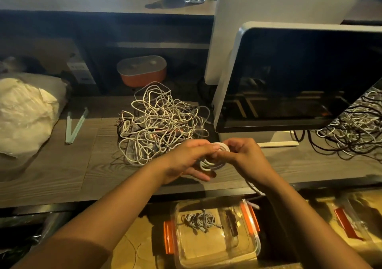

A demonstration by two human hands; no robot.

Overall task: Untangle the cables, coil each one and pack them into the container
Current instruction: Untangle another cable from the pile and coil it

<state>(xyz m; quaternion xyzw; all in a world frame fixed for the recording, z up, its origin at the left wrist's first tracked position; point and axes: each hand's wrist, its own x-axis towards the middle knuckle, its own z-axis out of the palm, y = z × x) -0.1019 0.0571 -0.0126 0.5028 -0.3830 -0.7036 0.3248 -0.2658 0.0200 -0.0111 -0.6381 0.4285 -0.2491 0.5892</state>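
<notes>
Gripping one coiled white cable between them, the left hand and right hand hovered just in front of the cable tangle, the container farther from it.

Desk – matt wood grain; container – clear glossy plastic.

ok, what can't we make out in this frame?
Head view:
- coiled cable: loop count, hidden under left hand and right hand.
- cable tangle: cable count, too knotted.
- container: contents blurred.
- second tangle: cut off by right edge.
</notes>
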